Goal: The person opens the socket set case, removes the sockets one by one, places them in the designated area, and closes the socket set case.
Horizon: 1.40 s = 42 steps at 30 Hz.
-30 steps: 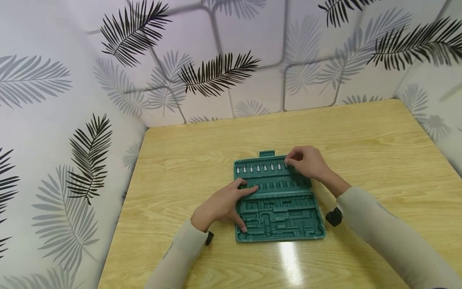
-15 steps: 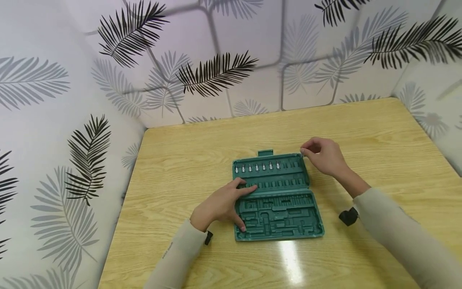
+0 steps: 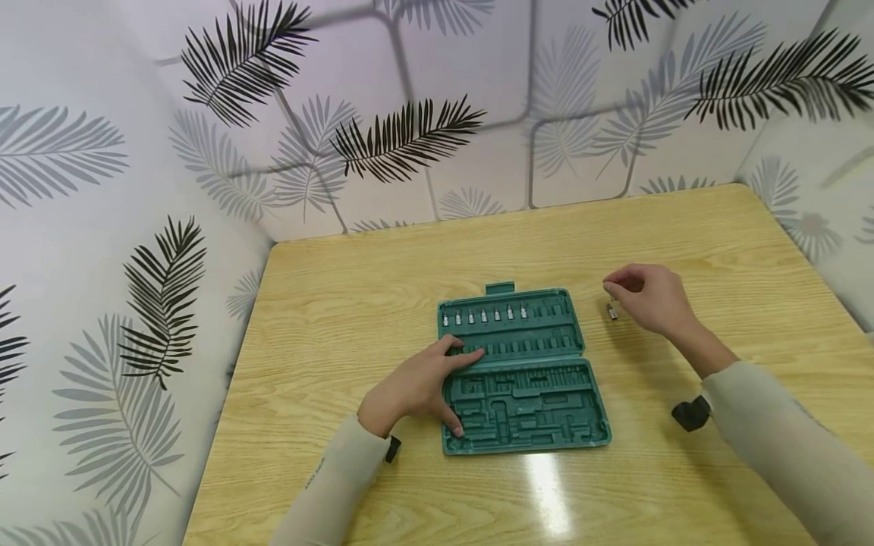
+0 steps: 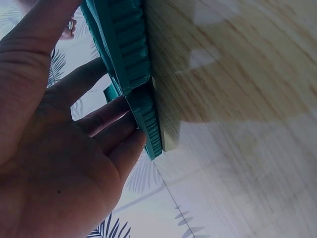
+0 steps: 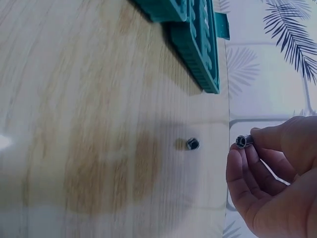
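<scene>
A green plastic tool case (image 3: 526, 409) lies unfolded on the table. Along the upper half's far row stand several small silver bit sockets (image 3: 483, 315); the right end of that row has vacant slots. My left hand (image 3: 416, 383) rests on the case's left edge, fingers spread, thumb on the lower half and fingertips touching the side in the left wrist view. Right of the case, my right hand (image 3: 649, 297) pinches a bit socket (image 5: 242, 142) between thumb and fingers, its hollow end showing in the right wrist view. Another bit socket (image 3: 611, 312) is on the table below that hand.
The case's lower half holds moulded recesses, and its latch tab (image 3: 500, 288) sticks out at the far side. Beyond the wooden table (image 3: 355, 296) stand walls with a leaf pattern (image 3: 410, 144). A dark wrist-worn device (image 3: 691, 414) hangs under the right sleeve.
My right hand has moved right, off the end of the socket row, carrying a bit socket away from the case. The socket on the table has come into view. My left hand stays put.
</scene>
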Available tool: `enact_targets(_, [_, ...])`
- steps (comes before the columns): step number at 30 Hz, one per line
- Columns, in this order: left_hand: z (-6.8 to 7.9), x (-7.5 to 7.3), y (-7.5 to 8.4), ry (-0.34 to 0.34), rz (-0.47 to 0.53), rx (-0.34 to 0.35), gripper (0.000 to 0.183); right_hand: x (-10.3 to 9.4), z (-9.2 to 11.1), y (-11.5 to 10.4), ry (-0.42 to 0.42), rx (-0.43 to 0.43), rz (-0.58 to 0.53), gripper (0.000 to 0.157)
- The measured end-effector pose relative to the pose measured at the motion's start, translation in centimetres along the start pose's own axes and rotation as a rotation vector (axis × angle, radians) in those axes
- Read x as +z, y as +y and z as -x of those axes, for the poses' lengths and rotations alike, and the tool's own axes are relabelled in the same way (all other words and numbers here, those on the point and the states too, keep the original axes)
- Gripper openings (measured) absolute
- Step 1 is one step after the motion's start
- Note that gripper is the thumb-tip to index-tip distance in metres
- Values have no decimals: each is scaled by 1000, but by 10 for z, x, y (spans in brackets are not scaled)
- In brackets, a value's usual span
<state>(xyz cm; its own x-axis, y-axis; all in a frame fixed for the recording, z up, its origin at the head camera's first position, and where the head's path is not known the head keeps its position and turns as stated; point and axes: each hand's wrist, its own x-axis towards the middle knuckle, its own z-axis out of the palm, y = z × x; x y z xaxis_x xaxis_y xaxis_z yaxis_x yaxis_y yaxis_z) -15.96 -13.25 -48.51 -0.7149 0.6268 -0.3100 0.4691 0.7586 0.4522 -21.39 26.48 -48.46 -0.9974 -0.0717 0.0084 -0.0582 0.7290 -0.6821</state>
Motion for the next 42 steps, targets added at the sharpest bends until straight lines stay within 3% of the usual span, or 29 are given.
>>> enact_targets(16, [1, -1, 1, -4, -1, 6, 125, 1, 0, 27, -78, 133, 31, 32])
enact_targets(42, [2, -1, 1, 5, -11, 12, 125, 5, -2, 28, -78, 118, 20, 29])
